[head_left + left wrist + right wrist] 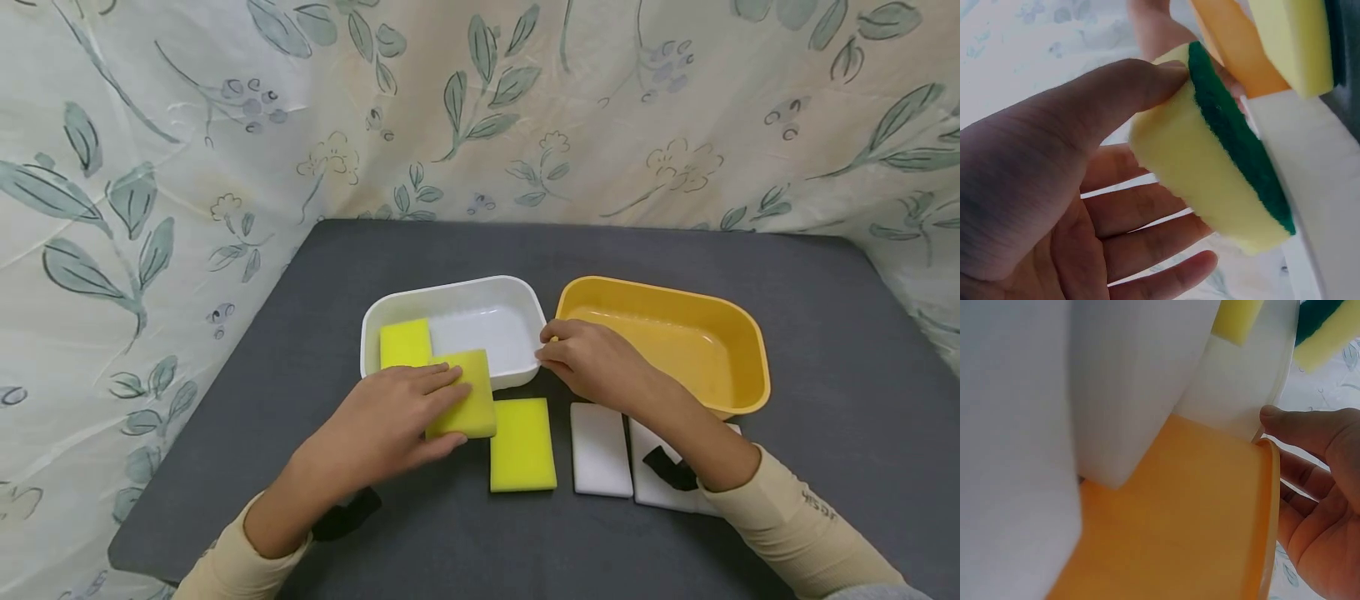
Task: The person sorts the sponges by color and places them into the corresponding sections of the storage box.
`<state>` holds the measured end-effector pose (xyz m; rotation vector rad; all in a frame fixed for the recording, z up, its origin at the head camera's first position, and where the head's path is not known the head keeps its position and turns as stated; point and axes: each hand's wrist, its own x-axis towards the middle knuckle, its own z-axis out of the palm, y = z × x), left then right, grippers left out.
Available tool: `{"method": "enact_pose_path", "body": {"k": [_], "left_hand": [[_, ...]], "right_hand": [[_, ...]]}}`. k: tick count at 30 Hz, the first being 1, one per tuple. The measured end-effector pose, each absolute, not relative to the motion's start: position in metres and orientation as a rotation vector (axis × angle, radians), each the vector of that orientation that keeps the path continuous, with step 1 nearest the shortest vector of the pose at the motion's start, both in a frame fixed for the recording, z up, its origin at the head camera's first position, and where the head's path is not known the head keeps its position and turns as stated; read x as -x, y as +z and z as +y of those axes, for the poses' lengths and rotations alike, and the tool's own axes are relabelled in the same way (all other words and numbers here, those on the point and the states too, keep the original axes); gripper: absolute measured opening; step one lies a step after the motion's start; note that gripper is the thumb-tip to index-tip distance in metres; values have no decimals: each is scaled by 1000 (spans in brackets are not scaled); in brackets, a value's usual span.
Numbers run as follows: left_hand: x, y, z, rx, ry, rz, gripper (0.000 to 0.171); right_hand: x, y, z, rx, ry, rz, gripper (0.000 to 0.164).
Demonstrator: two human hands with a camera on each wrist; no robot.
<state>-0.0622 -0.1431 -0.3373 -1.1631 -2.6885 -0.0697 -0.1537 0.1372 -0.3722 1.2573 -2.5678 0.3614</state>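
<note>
In the head view my left hand [405,412] grips a yellow sponge [472,400] by its edges, over the front rim of the white tub [487,329]. The left wrist view shows a green scouring layer [1241,144] on its underside. Another yellow sponge [405,342] lies inside the tub at its left end. My right hand [592,358] pinches the white tub's right rim with thumb and fingertips, close to the left end of the yellow-orange tub [675,333].
A yellow sponge [522,446] lies on the dark grey table [442,550] before the white tub. White sponges [602,450] lie to its right, partly under my right forearm. A leaf-patterned cloth [480,117] hangs behind the table.
</note>
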Motion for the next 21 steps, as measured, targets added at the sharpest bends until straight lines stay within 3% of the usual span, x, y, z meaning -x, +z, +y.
{"method": "enact_pose_path", "body": {"k": [21], "left_hand": [[84,-332,-136,1121,-93,-2712,36]], "right_hand": [[158,-372,142,-1292,371,-2528,16]]}}
